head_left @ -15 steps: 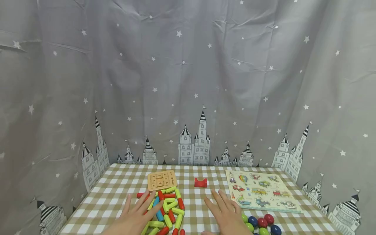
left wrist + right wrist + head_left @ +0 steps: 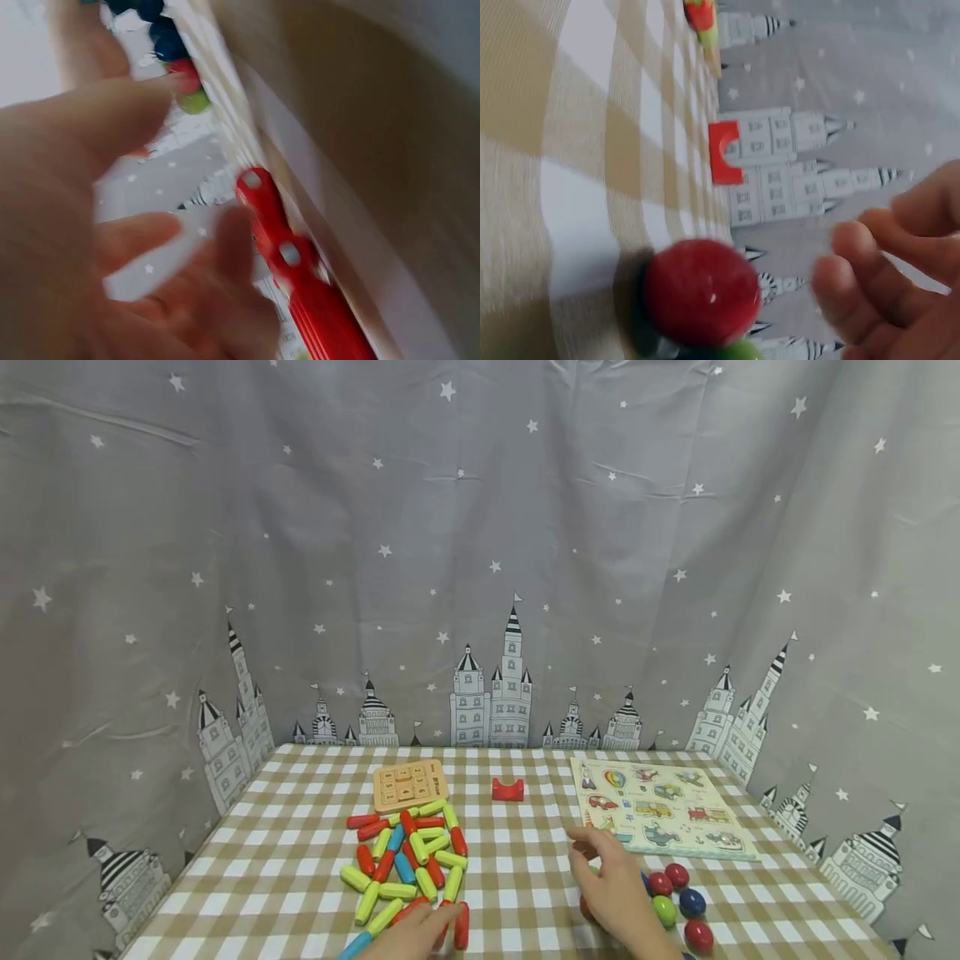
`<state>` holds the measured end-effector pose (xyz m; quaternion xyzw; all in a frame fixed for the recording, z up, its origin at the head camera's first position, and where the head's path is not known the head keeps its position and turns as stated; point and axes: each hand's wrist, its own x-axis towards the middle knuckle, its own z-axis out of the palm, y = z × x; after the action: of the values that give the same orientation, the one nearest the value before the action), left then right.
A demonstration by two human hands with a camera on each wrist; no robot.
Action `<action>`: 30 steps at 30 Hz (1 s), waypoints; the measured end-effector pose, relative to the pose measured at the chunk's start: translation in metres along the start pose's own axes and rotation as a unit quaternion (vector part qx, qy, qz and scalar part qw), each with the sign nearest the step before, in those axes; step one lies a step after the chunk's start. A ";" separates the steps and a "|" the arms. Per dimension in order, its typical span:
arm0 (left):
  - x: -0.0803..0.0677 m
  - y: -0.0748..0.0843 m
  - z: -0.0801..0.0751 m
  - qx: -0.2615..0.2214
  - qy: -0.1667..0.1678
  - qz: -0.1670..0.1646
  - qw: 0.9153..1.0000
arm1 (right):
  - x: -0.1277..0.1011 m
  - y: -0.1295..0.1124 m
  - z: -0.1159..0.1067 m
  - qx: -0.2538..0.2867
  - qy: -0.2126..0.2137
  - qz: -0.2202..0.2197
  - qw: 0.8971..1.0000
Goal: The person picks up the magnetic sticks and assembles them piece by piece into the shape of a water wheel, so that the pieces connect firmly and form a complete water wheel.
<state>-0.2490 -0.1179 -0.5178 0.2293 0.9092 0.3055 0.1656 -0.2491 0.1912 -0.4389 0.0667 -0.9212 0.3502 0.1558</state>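
On checked tablecloth [image 2: 300, 877] before castle-print curtain [image 2: 480, 568]: left hand [image 2: 408, 935] fingers relaxed on sticks [image 2: 408, 860]; right hand [image 2: 611, 889] fingers loosely apart.

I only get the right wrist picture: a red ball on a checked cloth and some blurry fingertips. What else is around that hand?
Observer: In the head view the right hand hangs beside a whole cluster of balls, red, green and blue, not just one.
Visitor: Anything behind them?
Observer: Yes, a picture puzzle board with little vehicles lies flat farther back, on the right of the table.
Visitor: And the other hand?
Observer: The left hand is at the near edge, fingers straight, its fingertips at the front of a pile of coloured sticks.
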 end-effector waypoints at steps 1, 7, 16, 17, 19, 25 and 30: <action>0.000 0.010 0.002 0.009 0.007 0.011 1.000 | 0.002 0.006 -0.002 0.006 0.009 0.017 1.000; -0.012 0.042 -0.009 0.125 0.029 0.038 0.991 | 0.017 0.022 -0.004 -0.060 -0.054 0.019 0.997; -0.015 0.036 -0.020 0.160 0.034 0.080 0.983 | 0.008 0.027 -0.004 -0.139 -0.142 -0.005 0.980; -0.016 0.035 -0.020 0.158 0.046 0.083 0.983 | 0.007 0.027 -0.004 -0.138 -0.148 -0.008 0.979; -0.017 0.033 -0.020 0.147 0.068 0.080 0.984 | 0.005 0.027 -0.002 -0.136 -0.159 -0.013 0.978; -0.022 0.035 -0.019 0.115 0.088 0.067 0.987 | 0.001 0.026 -0.005 -0.133 -0.170 -0.012 0.976; -0.028 0.037 -0.019 0.079 0.075 0.049 0.993 | -0.007 0.026 -0.015 -0.116 -0.213 -0.006 0.970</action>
<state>-0.2221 -0.1157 -0.4758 0.2620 0.9282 0.2567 0.0630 -0.2449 0.2209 -0.4469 0.1266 -0.9672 0.2176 -0.0347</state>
